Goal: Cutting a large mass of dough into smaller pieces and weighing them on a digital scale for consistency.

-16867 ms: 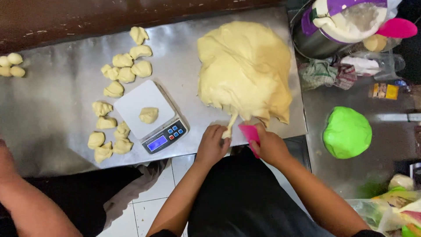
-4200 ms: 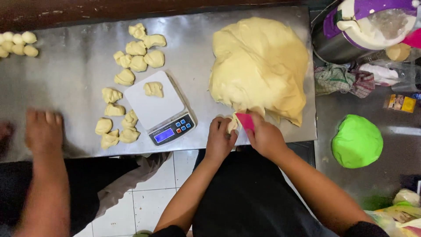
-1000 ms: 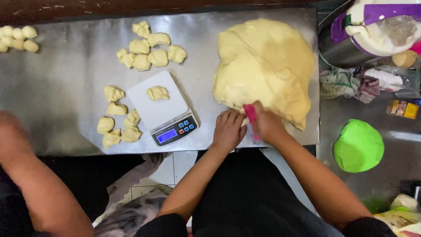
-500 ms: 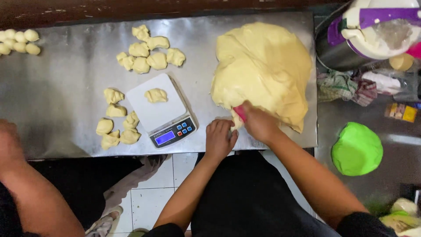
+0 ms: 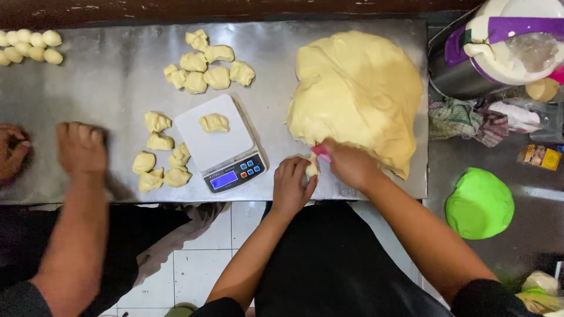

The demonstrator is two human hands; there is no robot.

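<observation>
The small dough piece point(image 5: 312, 168) shows only as a pale sliver at the near edge of the steel table point(image 5: 106, 88), most of it covered by the left hand point(image 5: 292, 184), whose fingers point(image 5: 299, 170) curl closed around it from the near side. The right hand point(image 5: 351, 165) lies just beside it, touching the low edge of the large dough mass point(image 5: 355, 97); its fingers are wrapped shut on a pink scraper point(image 5: 321, 153), of which only a short end sticks out, so the blade cannot be made out. The small piece sits between the two hands, right where the big mass ends, near the table's front lip. To the left of the hands stands a white digital scale point(image 5: 200, 138) with one dough lump point(image 5: 214, 122) on its plate; cut portions point(image 5: 158, 161) lie clustered left of it, another group point(image 5: 208, 67) behind it, and rounded balls point(image 5: 32, 46) run off the far left edge of the picture. Bare steel lies open between the scale and the big mass. Another person's hands point(image 5: 79, 147) press flat on the table at far left, one of them cut off by the frame. Right of the table, on a lower dark surface, sit a green lid point(image 5: 480, 203), a crumpled checked cloth point(image 5: 464, 117) and a mixer bowl point(image 5: 470, 76), partly out of frame.
</observation>
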